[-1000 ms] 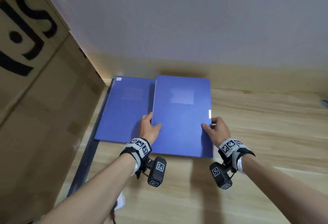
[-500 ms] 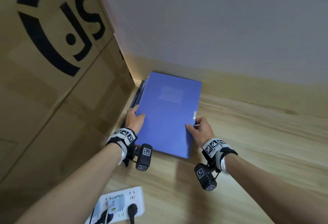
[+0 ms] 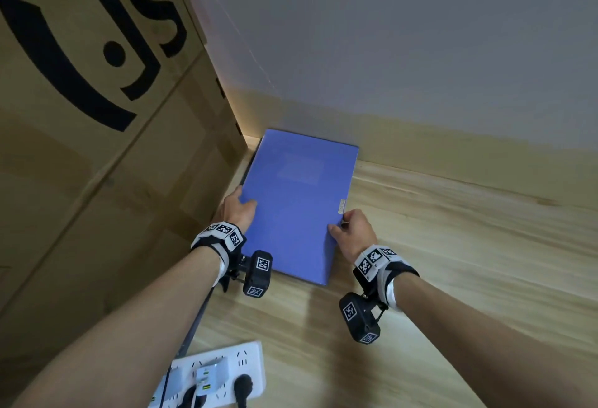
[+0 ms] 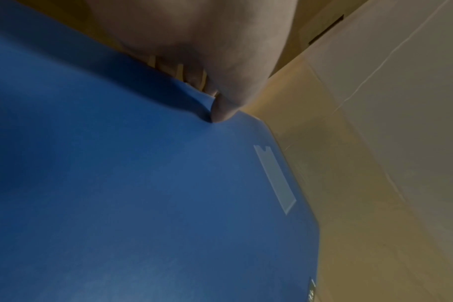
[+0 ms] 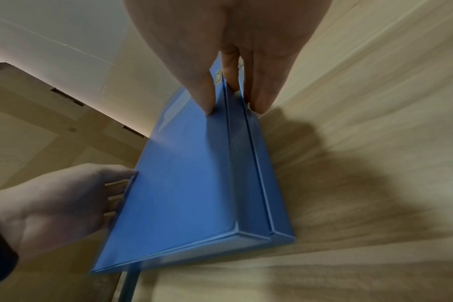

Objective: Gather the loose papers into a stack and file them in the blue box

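Note:
The blue box [image 3: 297, 207] lies flat and closed on the wooden table [image 3: 453, 262], near the wall. My left hand [image 3: 238, 210] holds its left edge, thumb on the lid and fingers tucked below, as the right wrist view of the left hand [image 5: 60, 200] also shows. My right hand [image 3: 344, 226] holds the right edge by the small clasp, with the thumb on top and fingers against the side wall [image 5: 236, 126]. In the left wrist view the lid [image 4: 142, 204] fills the picture under my thumb. No loose papers are in sight.
A big printed cardboard carton [image 3: 97, 149] stands close on the left, and the wall [image 3: 388, 35] is just behind the box. A dark rail [image 3: 197, 320] runs along the carton's foot. A white power strip [image 3: 220, 375] with plugs lies near me.
One second ago the box lay open in two halves; its lid has since folded shut. Both hands kept hold of its edges, and it now sits closer to the carton.

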Available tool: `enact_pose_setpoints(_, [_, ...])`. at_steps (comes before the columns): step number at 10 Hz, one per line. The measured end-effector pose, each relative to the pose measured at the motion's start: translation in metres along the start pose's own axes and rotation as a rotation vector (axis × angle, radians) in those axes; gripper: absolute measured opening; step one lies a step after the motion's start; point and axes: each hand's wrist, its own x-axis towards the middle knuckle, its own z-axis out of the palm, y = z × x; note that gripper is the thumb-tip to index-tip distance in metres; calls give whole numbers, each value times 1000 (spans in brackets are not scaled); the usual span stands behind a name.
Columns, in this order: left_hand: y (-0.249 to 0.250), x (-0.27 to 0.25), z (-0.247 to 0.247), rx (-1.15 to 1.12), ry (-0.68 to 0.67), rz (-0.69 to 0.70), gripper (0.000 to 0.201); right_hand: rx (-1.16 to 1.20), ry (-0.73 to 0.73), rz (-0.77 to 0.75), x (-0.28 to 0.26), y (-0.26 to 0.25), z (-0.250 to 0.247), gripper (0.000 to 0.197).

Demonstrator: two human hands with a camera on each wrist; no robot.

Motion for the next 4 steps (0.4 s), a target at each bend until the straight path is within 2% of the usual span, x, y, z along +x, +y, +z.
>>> enact_pose_setpoints(3, [8,-5,2,116,-4,21,69,61,23,10,-12,1,-2,40])
enact_pose_setpoints(4, [20,-16,1,164,78,104,70,124,63,-9,-20,2,-14,45])
